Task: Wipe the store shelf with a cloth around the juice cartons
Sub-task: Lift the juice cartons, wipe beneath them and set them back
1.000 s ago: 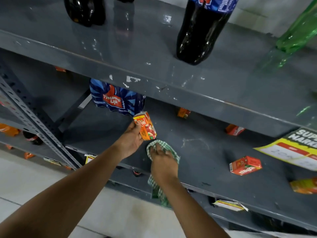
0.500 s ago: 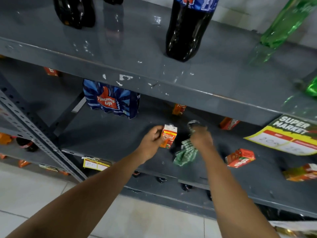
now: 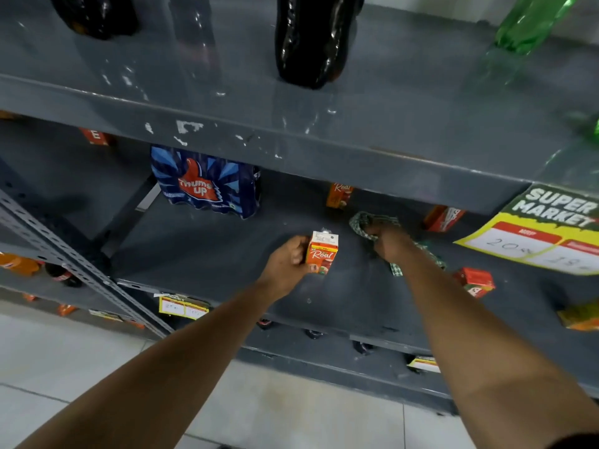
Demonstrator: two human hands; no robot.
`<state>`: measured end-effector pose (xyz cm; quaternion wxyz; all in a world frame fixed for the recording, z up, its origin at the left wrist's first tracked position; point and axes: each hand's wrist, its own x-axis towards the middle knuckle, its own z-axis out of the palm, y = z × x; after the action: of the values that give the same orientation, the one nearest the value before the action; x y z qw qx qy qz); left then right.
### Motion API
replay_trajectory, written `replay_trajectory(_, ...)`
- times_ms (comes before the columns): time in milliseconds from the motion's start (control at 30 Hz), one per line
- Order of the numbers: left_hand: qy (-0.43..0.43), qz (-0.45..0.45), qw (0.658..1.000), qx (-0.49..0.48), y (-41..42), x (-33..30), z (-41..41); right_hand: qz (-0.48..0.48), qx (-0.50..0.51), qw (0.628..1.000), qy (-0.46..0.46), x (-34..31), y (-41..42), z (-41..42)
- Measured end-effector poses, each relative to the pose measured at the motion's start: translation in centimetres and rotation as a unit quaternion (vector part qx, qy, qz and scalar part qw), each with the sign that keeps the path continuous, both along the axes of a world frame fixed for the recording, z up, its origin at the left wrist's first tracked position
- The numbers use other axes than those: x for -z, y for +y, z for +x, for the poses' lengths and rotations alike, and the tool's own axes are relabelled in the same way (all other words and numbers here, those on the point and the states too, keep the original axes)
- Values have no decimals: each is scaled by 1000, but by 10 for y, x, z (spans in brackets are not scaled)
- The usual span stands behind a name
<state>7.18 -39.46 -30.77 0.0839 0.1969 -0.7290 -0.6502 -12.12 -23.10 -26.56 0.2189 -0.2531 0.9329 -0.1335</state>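
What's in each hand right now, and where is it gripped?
Left hand holds the Real juice carton by its side. Right hand grips the checked cloth mid-length, ends trailing.

The grey metal shelf [image 3: 201, 254] carries several small orange and red juice cartons: one upright "Real" carton [image 3: 322, 253] mid-shelf, another [image 3: 338, 196] upright at the back, and a red one [image 3: 475, 281] tipped over to the right. A green checked cloth [image 3: 363, 223] lies bunched toward the back, its tail trailing forward.

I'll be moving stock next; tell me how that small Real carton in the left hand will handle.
Real carton is probably light: the left hand pinches it easily. Tall and narrow, so apt to tip. Likely stiff, its edges look crisp.
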Motion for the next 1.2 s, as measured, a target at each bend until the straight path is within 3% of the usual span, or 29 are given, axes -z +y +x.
replay_trajectory(133,-1,40,999,-13,1,2,4,-24,-46,999,9,4,18,38)
replay_trajectory(533,-51,-30,998,25,29,-1,-3,-23,-220,975,-1,10,87,144)
replay_trajectory(833,-68,-48,996,16,23,-1,2,-86,-164,972,-147,20,113,165)
replay_trajectory(900,-65,-56,996,15,23,-4,0,-82,-155,977,-121,6,112,155)
replay_trajectory(1033,-68,-87,993,28,15,-7,-3,-93,-46,994,25,-23,91,114)
replay_trajectory(1200,-88,-124,988,12,27,-9,-1,-6,-121,992,34,0,80,117)
